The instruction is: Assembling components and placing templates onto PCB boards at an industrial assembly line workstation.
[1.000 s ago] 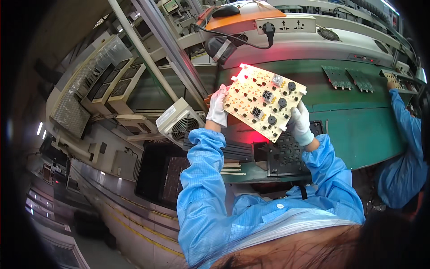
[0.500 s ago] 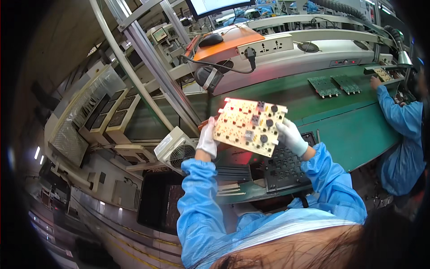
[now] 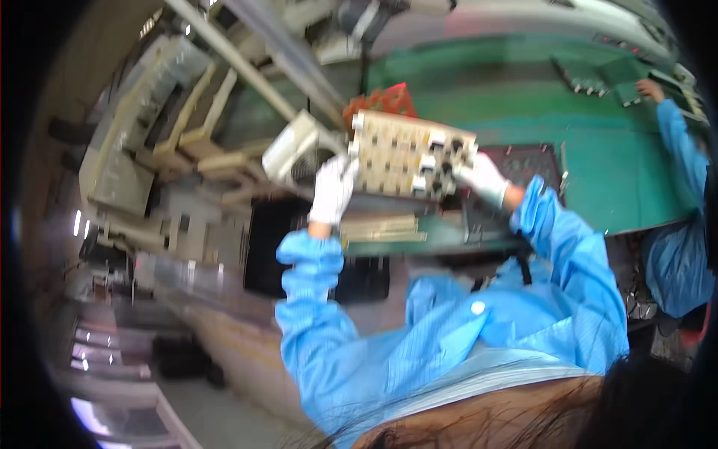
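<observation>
A cream circuit board (image 3: pixel 393 153) with small parts and several black round components hangs between my two gloved hands, above the near edge of the green bench. My left hand (image 3: pixel 333 188) is closed on its left edge, my right hand (image 3: pixel 485 179) on its right edge by the black components. Just beyond the board lies an orange-red slotted piece (image 3: pixel 383 103), partly hidden by it. A black flat fixture (image 3: pixel 540 168) sits on the bench under and beyond my right hand. Motion blurs the board's finer details.
Left of the board stands a white fan unit (image 3: pixel 288 153). Pale strips (image 3: pixel 381 228) lie along the bench's near edge, with a black bin (image 3: pixel 273 251) below. At the far right, a co-worker's hand (image 3: pixel 651 90) is beside green circuit boards (image 3: pixel 580 77). A scanner (image 3: pixel 363 21) hangs above.
My view has swung downward, blurring the picture. The board, still in both hands, has come lower and nearer, tilted differently. The red light on it is gone. The co-worker's hand is now at the green boards.
</observation>
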{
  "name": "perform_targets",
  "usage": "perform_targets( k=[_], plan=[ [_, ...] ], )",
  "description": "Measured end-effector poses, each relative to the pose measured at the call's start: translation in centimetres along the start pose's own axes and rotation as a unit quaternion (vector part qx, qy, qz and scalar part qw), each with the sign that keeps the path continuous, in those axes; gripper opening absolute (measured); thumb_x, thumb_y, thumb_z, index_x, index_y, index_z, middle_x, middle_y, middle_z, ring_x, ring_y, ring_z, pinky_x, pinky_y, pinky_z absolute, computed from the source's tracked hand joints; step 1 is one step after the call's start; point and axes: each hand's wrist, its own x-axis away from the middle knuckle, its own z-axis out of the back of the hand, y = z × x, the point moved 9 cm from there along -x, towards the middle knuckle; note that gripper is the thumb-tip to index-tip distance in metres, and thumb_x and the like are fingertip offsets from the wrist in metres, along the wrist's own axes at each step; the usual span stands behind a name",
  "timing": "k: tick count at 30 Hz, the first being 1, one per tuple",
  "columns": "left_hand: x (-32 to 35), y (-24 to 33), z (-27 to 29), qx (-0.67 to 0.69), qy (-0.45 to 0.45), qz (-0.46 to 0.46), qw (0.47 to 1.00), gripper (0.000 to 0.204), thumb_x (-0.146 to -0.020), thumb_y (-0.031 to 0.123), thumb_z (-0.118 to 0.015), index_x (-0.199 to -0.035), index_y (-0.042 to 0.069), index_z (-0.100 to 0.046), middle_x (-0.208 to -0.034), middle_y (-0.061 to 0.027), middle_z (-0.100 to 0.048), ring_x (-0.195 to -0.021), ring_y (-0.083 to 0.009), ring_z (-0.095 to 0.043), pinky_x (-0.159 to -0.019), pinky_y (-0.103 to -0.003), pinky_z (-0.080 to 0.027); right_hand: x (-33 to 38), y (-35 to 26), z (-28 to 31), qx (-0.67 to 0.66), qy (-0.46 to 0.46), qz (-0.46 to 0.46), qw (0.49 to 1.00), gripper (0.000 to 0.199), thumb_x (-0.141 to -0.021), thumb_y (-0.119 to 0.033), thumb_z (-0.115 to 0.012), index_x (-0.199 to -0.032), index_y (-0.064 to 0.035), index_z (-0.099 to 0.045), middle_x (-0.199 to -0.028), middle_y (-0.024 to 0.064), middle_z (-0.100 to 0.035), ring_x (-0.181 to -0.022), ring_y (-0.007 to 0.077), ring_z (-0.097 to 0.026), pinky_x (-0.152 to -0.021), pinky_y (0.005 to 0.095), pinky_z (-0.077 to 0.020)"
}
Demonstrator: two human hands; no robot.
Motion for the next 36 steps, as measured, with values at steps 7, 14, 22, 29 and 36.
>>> perform_targets(
  k=[7,14,22,29,36],
  plan=[
    [2.6,-2.6,0.1,-0.021,0.007,0.069,0.997,0.024,-0.086,0.027,-0.060,-0.097,0.006,-0.061,-0.088,-0.0129,-0.062,-0.083,-0.0315,-0.058,-0.074,-0.041,-0.046,0.8,1.4,-3.1,-0.055,0.044,-0.094,0.993,0.028,-0.083,-0.016,-0.060,-0.097,0.0093,-0.059,-0.085,0.0095,-0.065,-0.078,0.0138,-0.061,-0.073,0.0290,-0.0487],
    [3.4,-0.8,0.3,-0.076,-0.030,0.034,0.996,0.021,-0.084,0.023,-0.062,-0.094,0.004,-0.060,-0.081,-0.0131,-0.060,-0.078,-0.0311,-0.058,-0.069,-0.040,-0.046,3.2,2.8,-3.8,-0.096,0.016,-0.123,0.988,0.027,-0.084,-0.016,-0.061,-0.097,0.0072,-0.061,-0.090,0.0100,-0.065,-0.081,0.0125,-0.061,-0.074,0.0273,-0.0484],
    [3.2,-0.1,0.8,-0.094,0.038,0.006,0.995,0.020,-0.088,0.026,-0.059,-0.087,0.006,-0.062,-0.074,-0.0136,-0.060,-0.068,-0.0316,-0.058,-0.063,-0.040,-0.047,1.6,3.5,-4.1,-0.079,0.000,-0.120,0.990,0.030,-0.084,-0.018,-0.059,-0.103,0.0057,-0.058,-0.093,0.0128,-0.065,-0.085,0.0185,-0.062,-0.077,0.0326,-0.0476],
    [0.6,-2.8,-2.5,-0.195,-0.110,0.037,0.974,0.033,-0.089,0.032,-0.055,-0.082,0.001,-0.064,-0.072,-0.0201,-0.062,-0.068,-0.0358,-0.061,-0.062,-0.045,-0.048,-3.6,9.9,-5.5,-0.166,-0.085,-0.273,0.944,0.029,-0.080,-0.013,-0.061,-0.103,0.0049,-0.059,-0.092,0.0102,-0.064,-0.076,0.0159,-0.063,-0.068,0.0302,-0.0539],
    [0.0,-1.2,2.4,0.197,-0.011,0.171,0.965,0.052,-0.082,0.018,-0.069,-0.125,-0.001,-0.047,-0.075,-0.0093,-0.066,-0.066,-0.0104,-0.062,-0.060,-0.024,-0.049,-1.8,1.8,-1.7,-0.144,-0.008,-0.184,0.972,0.038,-0.086,-0.021,-0.061,-0.115,0.0014,-0.049,-0.097,0.0086,-0.062,-0.087,0.0149,-0.062,-0.070,0.0305,-0.0539]
  ],
)
